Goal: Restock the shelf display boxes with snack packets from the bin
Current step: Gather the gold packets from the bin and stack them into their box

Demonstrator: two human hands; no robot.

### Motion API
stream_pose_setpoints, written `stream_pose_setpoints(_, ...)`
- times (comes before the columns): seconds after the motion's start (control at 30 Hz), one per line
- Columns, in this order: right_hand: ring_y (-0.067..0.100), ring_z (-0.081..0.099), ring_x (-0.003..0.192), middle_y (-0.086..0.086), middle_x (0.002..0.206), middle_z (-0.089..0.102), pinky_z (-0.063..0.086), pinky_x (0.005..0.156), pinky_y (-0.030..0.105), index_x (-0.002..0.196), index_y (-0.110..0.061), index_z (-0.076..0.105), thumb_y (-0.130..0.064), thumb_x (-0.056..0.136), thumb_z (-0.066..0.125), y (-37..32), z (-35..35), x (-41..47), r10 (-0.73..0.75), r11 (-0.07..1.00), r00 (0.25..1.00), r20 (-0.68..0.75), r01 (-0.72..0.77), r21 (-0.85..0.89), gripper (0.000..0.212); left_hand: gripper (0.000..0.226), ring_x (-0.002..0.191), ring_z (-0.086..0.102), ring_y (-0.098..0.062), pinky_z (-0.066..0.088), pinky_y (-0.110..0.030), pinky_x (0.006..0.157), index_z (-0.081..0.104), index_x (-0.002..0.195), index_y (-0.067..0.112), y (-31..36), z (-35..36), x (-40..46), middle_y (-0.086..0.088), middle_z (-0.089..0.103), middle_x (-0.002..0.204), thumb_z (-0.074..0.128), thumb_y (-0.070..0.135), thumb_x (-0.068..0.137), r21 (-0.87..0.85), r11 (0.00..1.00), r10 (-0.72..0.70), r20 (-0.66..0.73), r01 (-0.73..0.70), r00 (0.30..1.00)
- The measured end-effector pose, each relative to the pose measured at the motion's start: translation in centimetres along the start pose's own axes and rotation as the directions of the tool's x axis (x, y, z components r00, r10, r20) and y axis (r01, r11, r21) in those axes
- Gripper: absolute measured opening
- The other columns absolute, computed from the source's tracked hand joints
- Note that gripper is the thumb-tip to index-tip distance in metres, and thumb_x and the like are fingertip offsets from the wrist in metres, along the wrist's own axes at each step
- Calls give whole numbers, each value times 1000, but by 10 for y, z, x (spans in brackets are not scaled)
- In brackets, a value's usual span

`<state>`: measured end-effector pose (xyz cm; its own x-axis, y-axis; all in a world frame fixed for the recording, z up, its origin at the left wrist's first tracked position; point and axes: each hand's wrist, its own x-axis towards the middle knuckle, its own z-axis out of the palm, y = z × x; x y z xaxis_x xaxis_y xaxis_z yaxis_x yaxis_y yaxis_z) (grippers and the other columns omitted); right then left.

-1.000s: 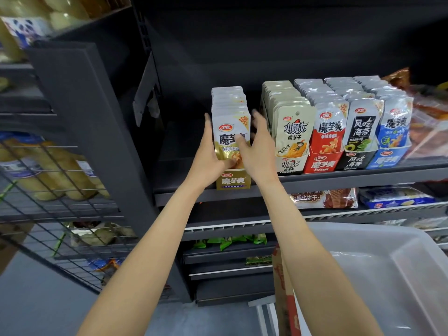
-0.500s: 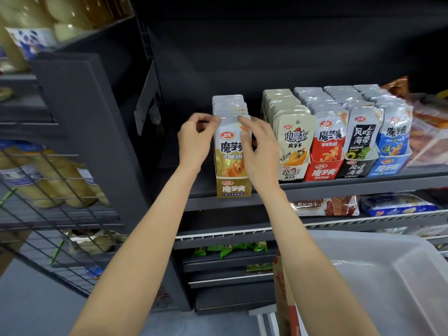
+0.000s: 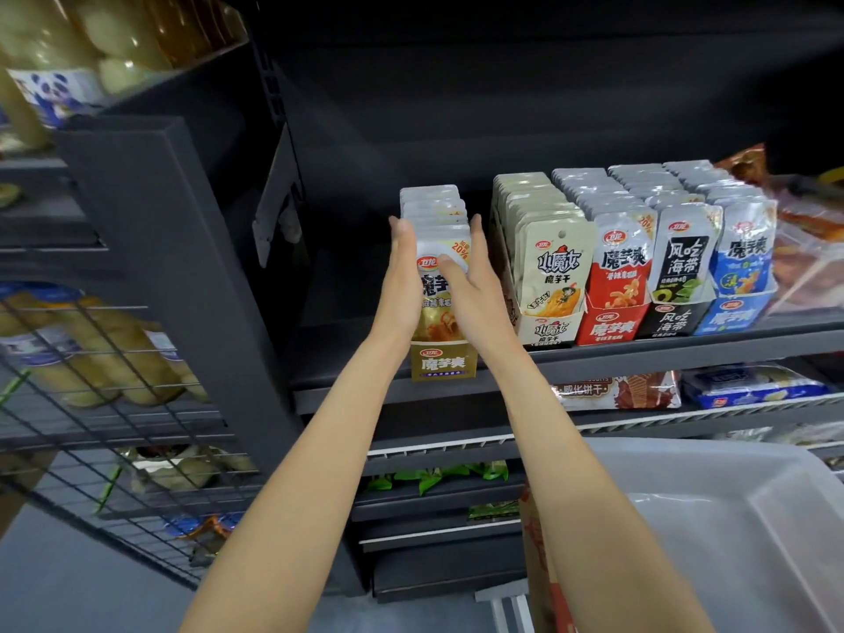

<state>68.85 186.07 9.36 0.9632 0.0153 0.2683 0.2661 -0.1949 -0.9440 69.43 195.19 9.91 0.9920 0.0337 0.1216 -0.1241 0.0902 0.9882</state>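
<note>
Gold display box point(image 3: 444, 362), overhanging the shelf point(image 3: 639, 360), is pressed between flat left hand point(image 3: 402, 285) and right hand point(image 3: 475, 290) (no curled grip, apparently); uneven pressure could tip it off.

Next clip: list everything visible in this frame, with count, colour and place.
gold display box: one, gold, shelf edge, left of the row
gold packets: a stack, silver-topped, standing in the gold display box
other display boxes: four, cream, red, black, blue, side by side to its right, filled
shelf: dark grey
bin: one, translucent white, lower right
biscuit packs: red and blue, shelf below
jars: yellowish contents, wire rack at left
left hand: flat against the stack's left side
right hand: flat against its right side
</note>
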Motion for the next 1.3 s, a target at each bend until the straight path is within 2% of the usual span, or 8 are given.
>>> stream_pose_setpoints(0.23,8,35,135,-3,152,32,29,94,7,152,-22,-1,-23,100,44,-5,-3,-4,1,1000,1000,3,-1,24,68,85,118,57,-13,45,-39,102,18,150,33,-2,-5,-1,2,52,137,34,76,79,-51,998,-27,37,29,999)
stream_pose_setpoints(0.4,-7,30,121,-6,153,26,31,101,14,151,-20,-4,-21,100,44,-16,-12,3,3,998,999,36,-5,70,71,57,101,56,1,48,-24,89,4,151,33,-8,-13,2,10,50,125,31,38,101,-99,995,20,52,-15,998)
stream_pose_setpoints(0.5,-6,40,112,-15,134,35,39,91,7,151,-18,-4,-14,99,42,-23,-12,18,18,993,998,63,-26,118,69,55,98,59,-1,50,-25,87,6,151,31,-3,-8,7,12,54,115,31,34,102,-118,993,16,64,-9,998)
stream_pose_setpoints(0.7,-3,52,103,-24,110,45,44,95,19,152,-17,7,-8,96,41,-15,-7,29,23,994,999,40,-28,106,66,54,97,62,-5,52,-28,85,8,151,32,-9,-1,12,7,56,117,33,29,102,-169,985,29,53,-19,998)
stream_pose_setpoints(0.87,2,50,112,-5,130,48,43,92,11,150,-16,15,-7,94,45,-12,-7,41,-20,999,1000,11,19,28,64,54,102,62,-9,51,-28,85,11,150,32,-10,6,21,-3,53,131,34,25,102,-230,973,25,31,-18,999)
stream_pose_setpoints(1.0,16,32,139,6,153,30,32,112,29,150,-16,18,-14,93,50,-8,-10,49,-49,997,999,-14,48,-66,66,55,95,65,-8,53,-27,79,13,151,30,-10,12,29,0,59,120,35,24,101,-224,975,11,26,-5,1000)
stream_pose_setpoints(1.17,11,8,144,5,159,7,17,88,-10,151,-19,17,-20,95,52,-11,-14,36,-166,946,986,-15,155,-284,65,57,102,64,-10,53,-26,77,16,150,29,-11,9,26,0,58,125,35,14,97,-272,962,27,36,-16,999)
stream_pose_setpoints(1.3,2,16,138,0,160,1,22,94,7,151,-25,13,-27,99,45,-4,-17,1,-224,873,975,13,206,-441,61,64,100,65,-9,53,-27,81,14,150,28,-22,0,22,4,60,119,33,7,93,-234,972,31,72,-13,997)
